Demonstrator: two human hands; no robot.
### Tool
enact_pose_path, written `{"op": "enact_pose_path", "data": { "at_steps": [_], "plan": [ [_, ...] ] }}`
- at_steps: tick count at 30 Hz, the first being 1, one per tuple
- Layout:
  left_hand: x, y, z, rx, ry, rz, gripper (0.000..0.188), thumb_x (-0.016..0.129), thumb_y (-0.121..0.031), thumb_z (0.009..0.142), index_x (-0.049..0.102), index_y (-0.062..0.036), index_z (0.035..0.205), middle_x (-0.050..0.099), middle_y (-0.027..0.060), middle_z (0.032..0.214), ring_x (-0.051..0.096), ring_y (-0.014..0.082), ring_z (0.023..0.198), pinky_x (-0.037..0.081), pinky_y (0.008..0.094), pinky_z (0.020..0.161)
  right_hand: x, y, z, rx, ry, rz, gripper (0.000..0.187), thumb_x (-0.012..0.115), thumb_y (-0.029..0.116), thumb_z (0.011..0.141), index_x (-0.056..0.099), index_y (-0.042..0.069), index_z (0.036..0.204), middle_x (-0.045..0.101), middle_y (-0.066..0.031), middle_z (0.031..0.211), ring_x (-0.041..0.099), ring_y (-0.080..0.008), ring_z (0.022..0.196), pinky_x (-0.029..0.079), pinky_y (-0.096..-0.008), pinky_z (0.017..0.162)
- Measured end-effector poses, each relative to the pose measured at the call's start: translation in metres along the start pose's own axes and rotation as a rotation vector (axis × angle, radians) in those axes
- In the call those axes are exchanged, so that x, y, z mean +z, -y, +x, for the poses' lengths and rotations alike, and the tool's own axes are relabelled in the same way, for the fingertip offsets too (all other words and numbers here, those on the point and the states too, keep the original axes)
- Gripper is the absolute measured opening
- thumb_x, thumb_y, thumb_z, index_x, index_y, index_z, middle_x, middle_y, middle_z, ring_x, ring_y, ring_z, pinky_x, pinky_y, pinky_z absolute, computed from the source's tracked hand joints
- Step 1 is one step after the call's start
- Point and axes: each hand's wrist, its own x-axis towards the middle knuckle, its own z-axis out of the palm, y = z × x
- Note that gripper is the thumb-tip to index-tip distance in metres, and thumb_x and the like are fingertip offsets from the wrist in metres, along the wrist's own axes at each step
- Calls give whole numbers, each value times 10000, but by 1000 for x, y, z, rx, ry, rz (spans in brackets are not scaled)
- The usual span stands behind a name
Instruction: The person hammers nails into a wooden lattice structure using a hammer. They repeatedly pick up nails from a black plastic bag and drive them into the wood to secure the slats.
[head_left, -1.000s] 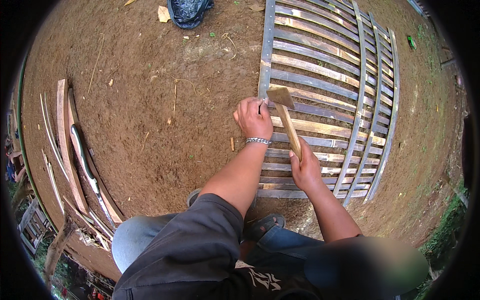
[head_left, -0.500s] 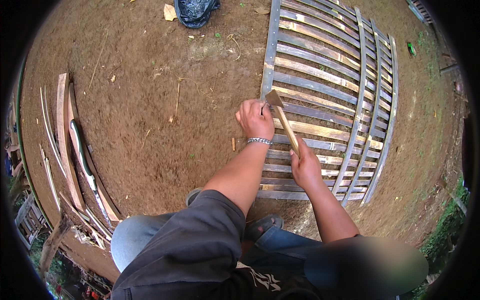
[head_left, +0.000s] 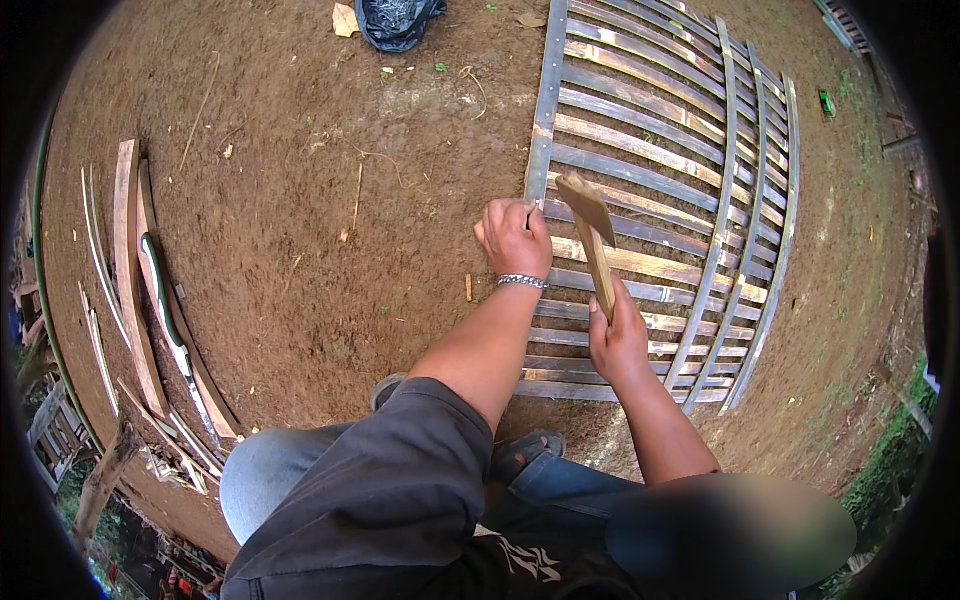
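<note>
A slatted bamboo panel lies on the ground in front of me, its strips crossed by long edge pieces. My left hand is closed at the lower end of the panel's left edge strip, fingers curled and thumb pressed in. Whatever it pinches is too small and too covered to make out. In my right hand is the wooden handle of a hatchet. Its brown, wedge-shaped head is raised over the slats, just right of my left hand and apart from it.
To the left lie a wooden plank, a handsaw with a green-and-white handle and thin split strips. A black plastic bag sits at the far side. A small wood chip rests near my left wrist.
The hatchet head has lifted away from beside my left fingers, to the right, and has turned. My right hand shifted slightly right with it. My left hand stays at the edge strip.
</note>
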Motion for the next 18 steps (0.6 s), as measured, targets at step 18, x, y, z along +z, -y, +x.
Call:
{"op": "enact_pose_path", "data": {
  "at_steps": [18],
  "plan": [
    [2, 2, 2, 1, 18, -11, 141, 710, -88, 798, 644, -119, 919, 608, 80, 960, 593, 300, 1012, 380, 466, 919, 6, -5, -2, -92, -64, 11, 511, 622, 61, 926, 484, 42, 1418, 654, -282, 1202, 660, -470, 1046, 556, -517, 872]
  ]
}}
